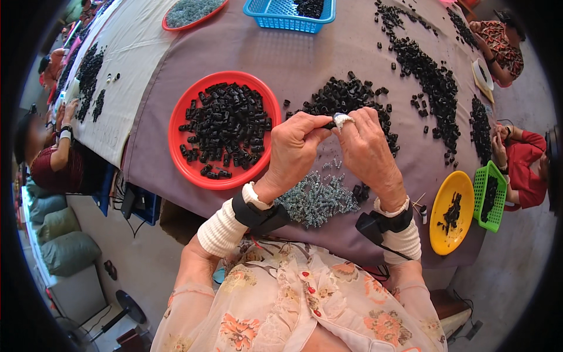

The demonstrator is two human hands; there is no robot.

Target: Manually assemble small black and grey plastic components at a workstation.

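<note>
My left hand (292,149) and my right hand (370,154) meet over the table, fingertips closed together on one small black plastic piece (329,125), which looks like a cord lock part. Fingers hide most of it. A white wrap covers one finger of my right hand. Just beyond my hands lies a heap of similar black plastic pieces (337,94). Below them, nearer my body, small metal springs (316,202) are spread in a pile. To the left stands a round red tray (179,155) full of black cord-lock-like pieces.
A blue basket (287,22) and a red plate of springs (170,26) stand at the far side. On the right are a yellow plate (443,237), a green basket (498,218) and a long spread of black pieces (431,82). Other people sit at both sides.
</note>
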